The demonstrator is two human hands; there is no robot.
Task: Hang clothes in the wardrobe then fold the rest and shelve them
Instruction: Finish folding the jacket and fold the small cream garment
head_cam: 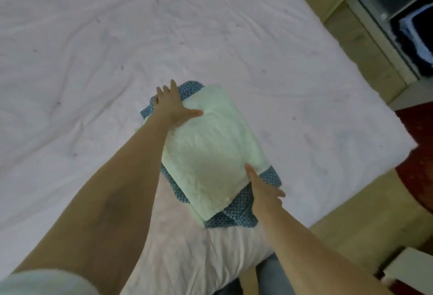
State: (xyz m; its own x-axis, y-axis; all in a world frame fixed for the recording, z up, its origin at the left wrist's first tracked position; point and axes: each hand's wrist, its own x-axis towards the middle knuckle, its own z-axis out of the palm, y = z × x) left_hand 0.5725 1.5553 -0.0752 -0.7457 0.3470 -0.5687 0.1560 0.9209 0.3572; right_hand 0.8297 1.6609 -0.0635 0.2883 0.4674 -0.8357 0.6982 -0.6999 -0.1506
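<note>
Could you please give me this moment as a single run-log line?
stage: lifting folded stack | left hand: far-left corner | right hand: near-right edge | stack: pale green towel over blue patterned garment | surface: white bed
</note>
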